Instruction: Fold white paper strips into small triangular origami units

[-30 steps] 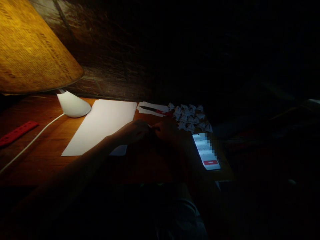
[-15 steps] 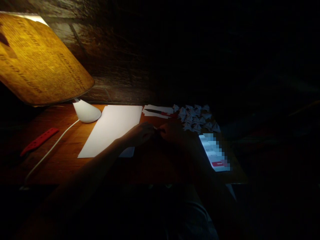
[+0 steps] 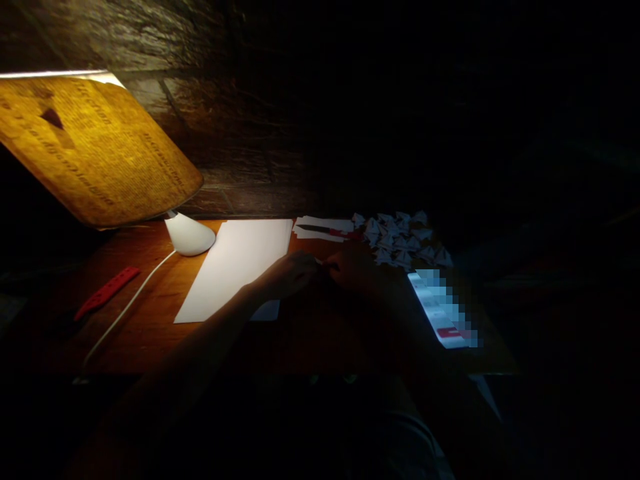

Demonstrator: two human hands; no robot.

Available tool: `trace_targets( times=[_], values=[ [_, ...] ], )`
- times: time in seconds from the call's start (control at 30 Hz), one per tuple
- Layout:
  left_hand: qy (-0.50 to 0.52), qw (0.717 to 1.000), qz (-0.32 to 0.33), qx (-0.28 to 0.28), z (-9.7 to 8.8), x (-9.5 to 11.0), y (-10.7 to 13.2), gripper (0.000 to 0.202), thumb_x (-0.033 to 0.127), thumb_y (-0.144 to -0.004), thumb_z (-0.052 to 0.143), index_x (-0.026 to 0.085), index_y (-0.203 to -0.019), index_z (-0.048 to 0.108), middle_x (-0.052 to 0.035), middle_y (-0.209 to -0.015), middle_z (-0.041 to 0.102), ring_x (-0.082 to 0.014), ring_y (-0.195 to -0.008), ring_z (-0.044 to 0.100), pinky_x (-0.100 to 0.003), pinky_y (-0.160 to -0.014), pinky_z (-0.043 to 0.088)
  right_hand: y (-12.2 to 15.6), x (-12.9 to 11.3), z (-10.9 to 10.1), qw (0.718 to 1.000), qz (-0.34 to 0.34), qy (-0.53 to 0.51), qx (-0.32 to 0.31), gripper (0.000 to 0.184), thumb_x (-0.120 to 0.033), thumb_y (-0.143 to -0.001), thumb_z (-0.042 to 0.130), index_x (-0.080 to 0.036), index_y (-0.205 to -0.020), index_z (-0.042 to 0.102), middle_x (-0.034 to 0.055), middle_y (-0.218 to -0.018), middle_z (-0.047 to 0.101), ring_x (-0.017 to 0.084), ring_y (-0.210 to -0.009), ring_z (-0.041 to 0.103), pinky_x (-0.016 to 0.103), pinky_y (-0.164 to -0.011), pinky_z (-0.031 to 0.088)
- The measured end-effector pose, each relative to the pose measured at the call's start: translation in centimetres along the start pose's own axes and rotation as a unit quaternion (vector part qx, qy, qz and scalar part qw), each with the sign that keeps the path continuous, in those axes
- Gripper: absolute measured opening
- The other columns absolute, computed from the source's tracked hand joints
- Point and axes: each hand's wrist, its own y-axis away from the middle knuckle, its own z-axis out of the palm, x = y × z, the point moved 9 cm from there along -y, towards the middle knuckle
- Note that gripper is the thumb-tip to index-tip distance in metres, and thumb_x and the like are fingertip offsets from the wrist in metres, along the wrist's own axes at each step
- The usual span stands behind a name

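One small pale piece (image 3: 319, 261), its material too dimly lit to tell, is pinched between the fingertips of the bare left hand (image 3: 294, 270) and the bare right hand (image 3: 346, 270), over the brown wooden table (image 3: 143, 337). Compared with half a second ago, the same pinch is kept; the whole scene is seen shifted rightward and lower, with more of the yellow-brown printed lampshade (image 3: 115, 157) shown.

Nearby, one stack of large white paper sheets (image 3: 240, 263) is partly hidden by the left hand. One red-handled, dark-bladed knife (image 3: 345, 234) is laid on one pile of white paper strips (image 3: 325, 221). Beside it, over a dozen small folded white paper pieces (image 3: 403, 241) are clustered, too crowded for exact counting. Farther out, one lit phone (image 3: 431, 308), one white rounded lamp base (image 3: 190, 237), one white cord (image 3: 125, 300) and one flat red perforated strip (image 3: 109, 291) are seen.
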Motion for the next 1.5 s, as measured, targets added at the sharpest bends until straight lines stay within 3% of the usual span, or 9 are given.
trace_targets(
  times=[0.3, 0.67, 0.97, 1.1, 1.3, 1.5],
  values=[
    [0.013, 1.0, -0.012, 0.002, 0.2, -0.2, 0.0, 0.027, 0.009, -0.094, 0.054, 0.019, -0.103, 0.077, -0.0119, -0.118, 0.075, -0.0277, -0.113, 0.066, -0.044, -0.098, 0.056, -0.4, 0.3, 0.7, 1.0, -0.009, -0.013, 0.003, 0.035, -0.025, -0.1, 0.053, -0.022, -0.116, 0.084, 0.0083, -0.118, 0.083, 0.023, -0.104, 0.075, 0.03, -0.083, 0.047],
    [0.03, 1.0, -0.004, -0.001, 0.4, -0.2, -0.1, 0.028, 0.012, -0.097, 0.053, 0.019, -0.107, 0.078, -0.0138, -0.116, 0.075, -0.0286, -0.115, 0.067, -0.047, -0.1, 0.056, -1.0, 1.0, 1.4, 1.0, -0.01, -0.007, 0.026, 0.035, -0.029, -0.099, 0.055, -0.027, -0.118, 0.085, 0.0085, -0.117, 0.083, 0.026, -0.102, 0.076, 0.034, -0.08, 0.048],
    [0.023, 0.999, -0.02, -0.012, 0.8, -0.8, 0.0, 0.029, 0.01, -0.095, 0.055, 0.018, -0.111, 0.078, -0.0146, -0.119, 0.075, -0.0292, -0.119, 0.065, -0.045, -0.102, 0.054, -0.8, 0.9, 0.8, 0.999, 0.0, 0.032, 0.037, 0.038, -0.032, -0.101, 0.054, -0.031, -0.123, 0.084, 0.0085, -0.116, 0.084, 0.027, -0.101, 0.077, 0.034, -0.078, 0.05],
    [0.005, 0.999, -0.026, -0.022, 0.6, -0.6, 0.0, 0.03, 0.011, -0.097, 0.055, 0.02, -0.112, 0.079, -0.0111, -0.119, 0.076, -0.0269, -0.115, 0.066, -0.041, -0.102, 0.054, -0.7, 0.7, 0.5, 0.998, -0.017, 0.047, 0.044, 0.041, -0.026, -0.099, 0.053, -0.032, -0.127, 0.083, 0.0071, -0.127, 0.082, 0.027, -0.111, 0.076, 0.034, -0.086, 0.052],
    [-0.005, 0.999, -0.03, -0.028, 0.2, 0.0, -0.1, 0.029, 0.01, -0.096, 0.055, 0.02, -0.109, 0.079, -0.0094, -0.128, 0.076, -0.0265, -0.115, 0.066, -0.041, -0.102, 0.053, -0.4, 1.1, 0.5, 0.999, -0.001, 0.047, 0.021, 0.044, -0.026, -0.096, 0.054, -0.034, -0.129, 0.081, 0.0061, -0.116, 0.084, 0.027, -0.098, 0.078, 0.033, -0.076, 0.053],
    [-0.006, 0.999, -0.043, -0.026, 0.1, 0.1, -0.2, 0.03, 0.008, -0.094, 0.055, 0.022, -0.105, 0.079, -0.0054, -0.127, 0.078, -0.0259, -0.114, 0.066, -0.041, -0.1, 0.053, -0.8, 2.5, 0.6, 0.999, 0.047, -0.001, 0.026, 0.043, -0.024, -0.092, 0.059, -0.038, -0.124, 0.083, 0.0021, -0.123, 0.083, 0.026, -0.102, 0.077, 0.033, -0.08, 0.054]
  ],
)
